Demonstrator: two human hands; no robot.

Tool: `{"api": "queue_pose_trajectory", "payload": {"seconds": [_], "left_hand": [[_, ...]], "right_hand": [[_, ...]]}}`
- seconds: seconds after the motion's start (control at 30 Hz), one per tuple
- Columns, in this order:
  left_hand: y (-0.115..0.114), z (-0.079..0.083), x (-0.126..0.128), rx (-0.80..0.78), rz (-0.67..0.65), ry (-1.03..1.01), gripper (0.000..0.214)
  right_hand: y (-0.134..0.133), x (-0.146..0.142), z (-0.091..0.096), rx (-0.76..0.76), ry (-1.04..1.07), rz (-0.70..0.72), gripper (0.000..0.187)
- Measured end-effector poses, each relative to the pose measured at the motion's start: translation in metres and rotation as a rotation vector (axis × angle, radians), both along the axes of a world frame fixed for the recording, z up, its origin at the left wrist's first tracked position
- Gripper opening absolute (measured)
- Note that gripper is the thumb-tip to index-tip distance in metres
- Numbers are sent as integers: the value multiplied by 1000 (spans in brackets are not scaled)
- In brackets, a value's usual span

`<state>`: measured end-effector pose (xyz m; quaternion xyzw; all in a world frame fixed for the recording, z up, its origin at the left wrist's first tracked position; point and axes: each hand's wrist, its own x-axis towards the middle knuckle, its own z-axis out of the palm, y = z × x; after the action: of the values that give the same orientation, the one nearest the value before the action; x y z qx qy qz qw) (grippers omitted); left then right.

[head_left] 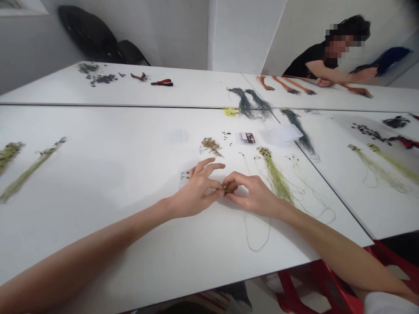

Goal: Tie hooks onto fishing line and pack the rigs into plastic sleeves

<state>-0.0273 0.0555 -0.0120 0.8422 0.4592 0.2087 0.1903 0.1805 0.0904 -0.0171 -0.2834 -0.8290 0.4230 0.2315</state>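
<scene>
My left hand (198, 192) and my right hand (253, 192) meet over the white table. Thumb and forefinger of each pinch a small olive-brown piece (226, 190), too small to make out fully. The other fingers of my left hand are lifted and spread. A thin pale-green line (257, 250) hangs in a loop below my right hand. Beside my left hand lies a small clear pack with two hooks (184, 175), partly covered by the hand. Beyond the hands is a pile of small gold-brown pieces (212, 145). A bundle of yellow-green lines (276, 174) lies right of my right hand.
Further back are small black bits (226, 134), a labelled box (246, 138), yellow pieces (231, 112) and dark grey line bundles (245, 102). Pliers (163, 82) lie on the far table. Another person (340, 56) works at far right beside orange bundles (286, 85). A red chair (304, 283) stands below.
</scene>
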Motion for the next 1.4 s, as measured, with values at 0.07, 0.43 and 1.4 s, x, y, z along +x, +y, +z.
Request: {"api": "queue_pose_trajectory", "payload": {"seconds": [0.07, 0.43, 1.4], "left_hand": [[1, -1, -1, -5, 4, -10, 24], [4, 4, -6, -15, -12, -2, 24], [8, 13, -66, -77, 151, -45, 22]], "right_hand": [[0, 0, -3, 65, -6, -18, 14], [0, 0, -12, 357, -22, -76, 16], [6, -70, -4, 619, 15, -130, 9]]}}
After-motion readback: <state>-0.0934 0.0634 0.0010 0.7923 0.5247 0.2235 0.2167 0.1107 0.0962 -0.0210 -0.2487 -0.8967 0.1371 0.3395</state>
